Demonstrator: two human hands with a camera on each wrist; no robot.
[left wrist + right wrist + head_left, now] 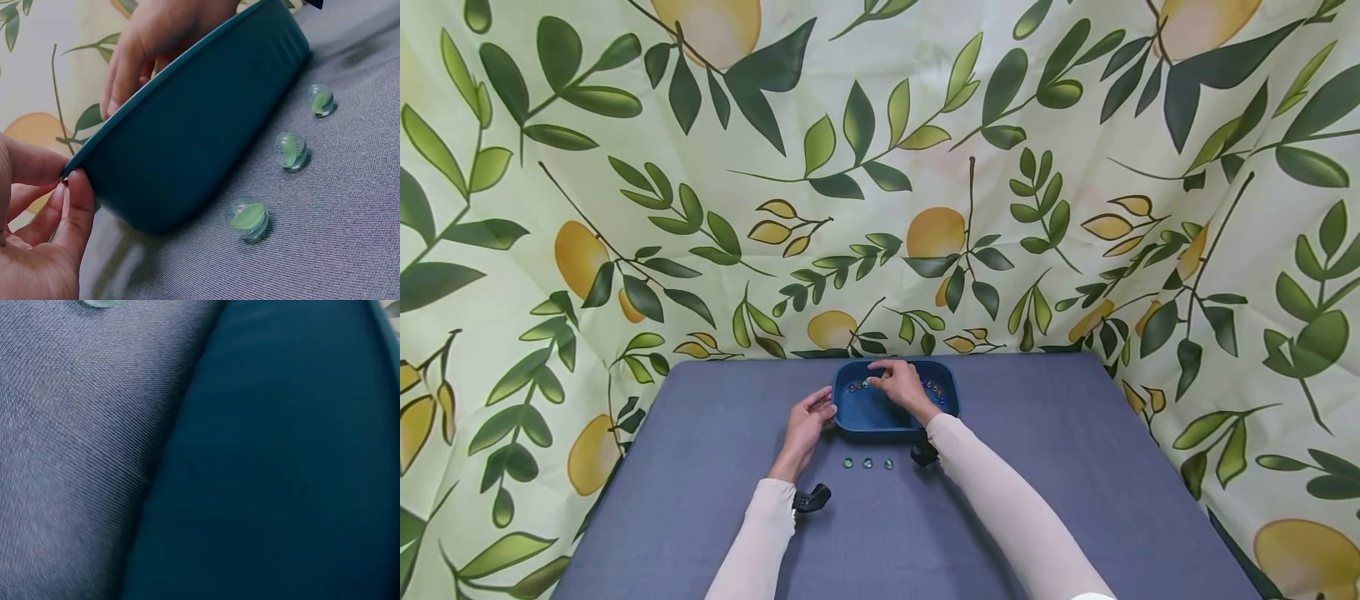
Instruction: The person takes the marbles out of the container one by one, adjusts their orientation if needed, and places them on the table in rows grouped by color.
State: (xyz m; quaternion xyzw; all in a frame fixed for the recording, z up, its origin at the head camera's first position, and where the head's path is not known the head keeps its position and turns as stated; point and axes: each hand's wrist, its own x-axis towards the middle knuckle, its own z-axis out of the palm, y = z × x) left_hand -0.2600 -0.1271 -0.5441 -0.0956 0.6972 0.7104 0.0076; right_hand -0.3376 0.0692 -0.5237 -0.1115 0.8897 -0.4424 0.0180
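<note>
A dark blue plastic tub (872,435) stands on the table with several small coloured marbles (937,390) inside along its back. My left hand (807,429) pinches the tub's rim at the left side; the left wrist view shows thumb and fingers (76,206) on that rim. Over the rim, my right hand (901,387) reaches into the tub, fingertips right at the marbles at its back left. The tub wall hides those fingertips in the left wrist view, so I cannot tell whether they hold a marble. The right wrist view shows the tub's outer wall (269,462).
Three clear marbles with green swirls, the left marble (847,462), the middle marble (868,463) and the right marble (888,464), lie in a row on the grey cloth (700,467) in front of the tub. A leaf-patterned curtain (850,275) rises behind the table.
</note>
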